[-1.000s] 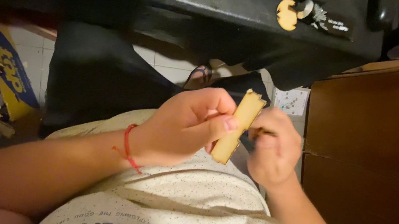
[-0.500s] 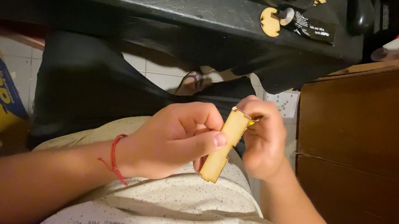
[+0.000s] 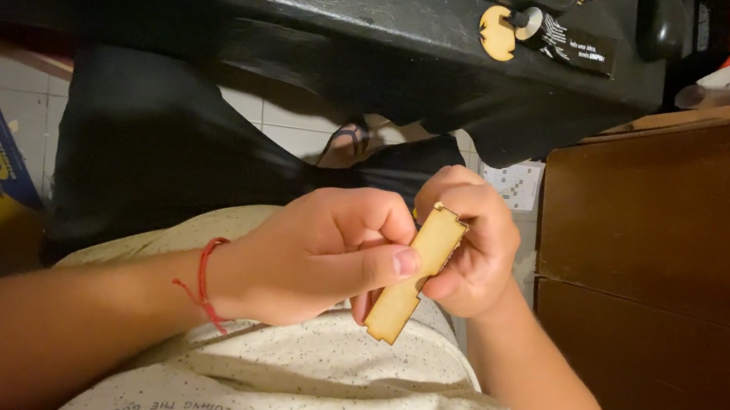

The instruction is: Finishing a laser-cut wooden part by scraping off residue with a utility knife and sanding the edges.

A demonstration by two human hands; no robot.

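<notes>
Both hands have shifted slightly lower below the black counter [image 3: 317, 1]. Left hand [image 3: 321, 256] and right hand [image 3: 467, 247] each pinch the notched wooden strip [image 3: 417, 273].

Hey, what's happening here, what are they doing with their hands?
A seated person holds a thin, flat wooden piece with notched edges over their lap. The left hand presses its thumb on the face of it, and the right hand wraps around it from behind. A black table sits just ahead, with another small wooden cutout on it.
</notes>
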